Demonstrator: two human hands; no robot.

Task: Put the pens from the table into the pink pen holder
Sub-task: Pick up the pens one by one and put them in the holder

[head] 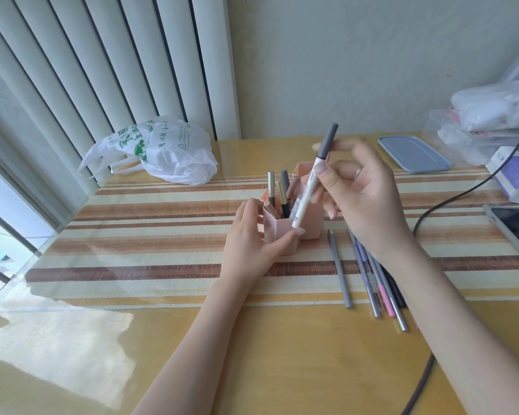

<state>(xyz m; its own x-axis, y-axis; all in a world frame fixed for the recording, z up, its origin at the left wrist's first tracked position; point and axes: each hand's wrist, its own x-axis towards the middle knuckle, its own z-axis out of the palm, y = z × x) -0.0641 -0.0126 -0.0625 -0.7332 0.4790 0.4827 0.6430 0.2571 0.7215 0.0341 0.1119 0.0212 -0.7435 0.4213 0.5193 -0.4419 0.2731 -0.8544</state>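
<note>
r fingers [322,169] pinch white pen [307,193] — tip over pink pen holder [282,232]

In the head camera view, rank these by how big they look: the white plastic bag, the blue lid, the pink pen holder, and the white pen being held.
1. white plastic bag
2. blue lid
3. pink pen holder, partly hidden by the left hand, so unsure against the lid
4. white pen

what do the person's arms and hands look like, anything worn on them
Both forearms are bare as far as the view shows, with no sleeves, watch or bracelet in sight. The right hand wears a thin band ring on one finger, and its nails look longish with a pale polish. The left hand shows no ring, and its thumbnail looks similarly pale.
</note>
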